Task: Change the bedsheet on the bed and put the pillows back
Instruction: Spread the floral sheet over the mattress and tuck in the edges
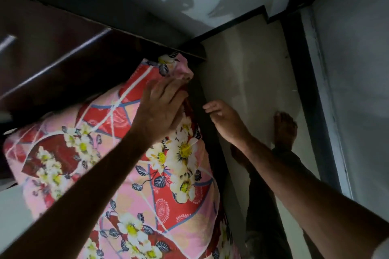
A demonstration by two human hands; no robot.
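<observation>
Pressing: left hand (162, 109) flat on bedsheet (168, 185) | right hand (226, 121) beside

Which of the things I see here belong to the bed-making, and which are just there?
Part of the job:
- floral bedsheet over the mattress
- left hand, flat on the sheet near its corner
- right hand, fingers loosely curled, beside the dark bed edge

Just there:
- tiled floor
- dark wooden headboard
- grey wall
</observation>
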